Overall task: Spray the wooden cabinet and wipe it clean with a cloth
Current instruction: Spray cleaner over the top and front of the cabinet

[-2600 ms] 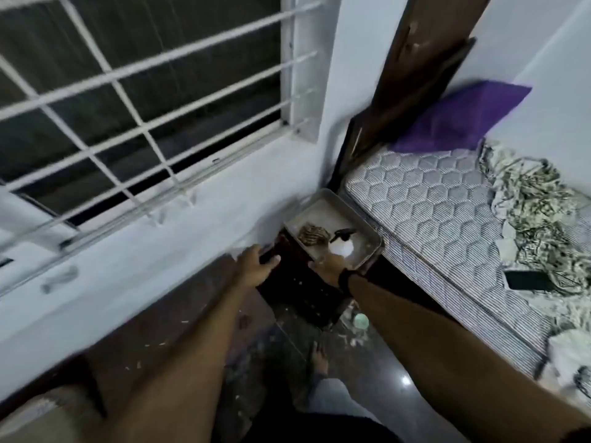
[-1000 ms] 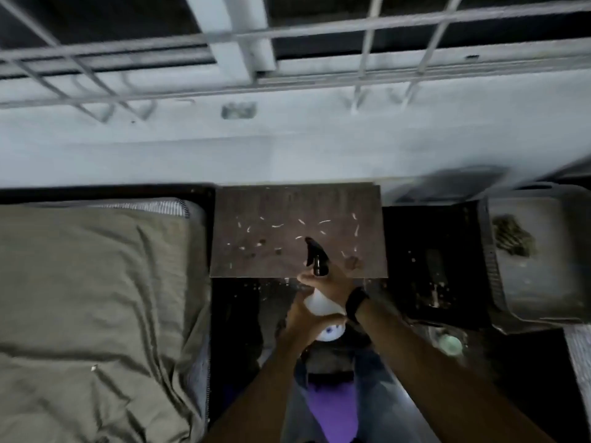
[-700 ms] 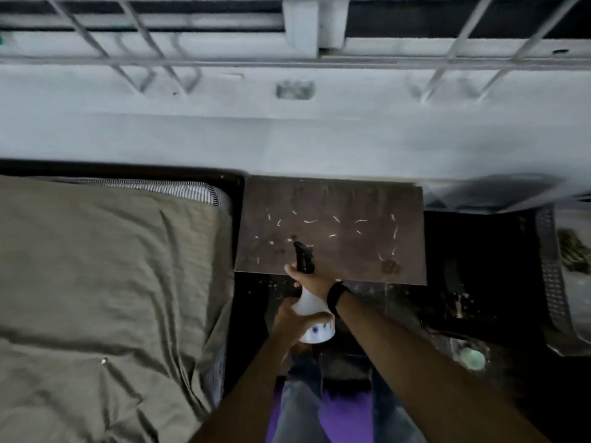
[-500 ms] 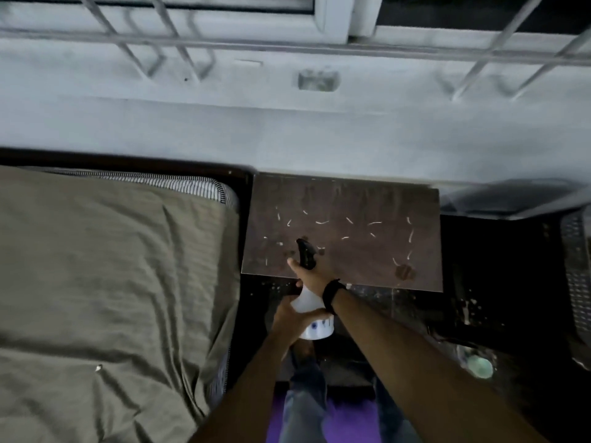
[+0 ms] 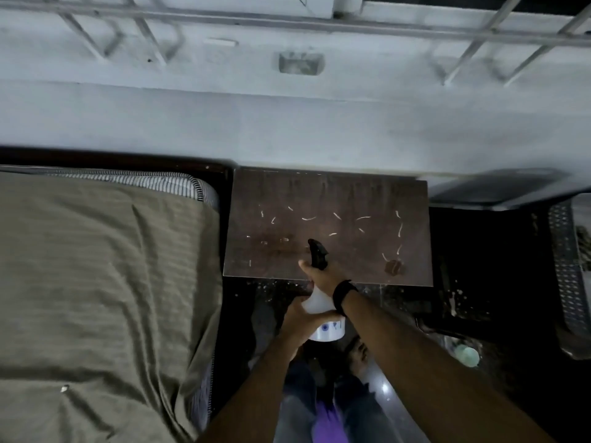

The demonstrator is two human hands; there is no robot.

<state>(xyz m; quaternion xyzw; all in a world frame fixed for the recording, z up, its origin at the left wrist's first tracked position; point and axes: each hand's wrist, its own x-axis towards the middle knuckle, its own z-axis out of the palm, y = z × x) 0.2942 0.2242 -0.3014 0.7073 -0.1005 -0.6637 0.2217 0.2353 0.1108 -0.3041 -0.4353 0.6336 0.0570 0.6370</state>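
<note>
Both hands were wrapped around a white plastic spray bottle [image 5: 323,310], right hand [image 5: 321,276] uppermost, left hand [image 5: 299,318] below; its black nozzle was aimed at twelve o'clock over the dark wooden cabinet top [image 5: 329,225].

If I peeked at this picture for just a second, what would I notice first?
Probably the white spray bottle in the middle, held by both hands: the right hand grips its neck by the black trigger, and the left hand holds its body. Its nozzle points at the brown wooden cabinet top, which is scattered with little pale scraps. On the left lies a big bed with an olive sheet.
</note>
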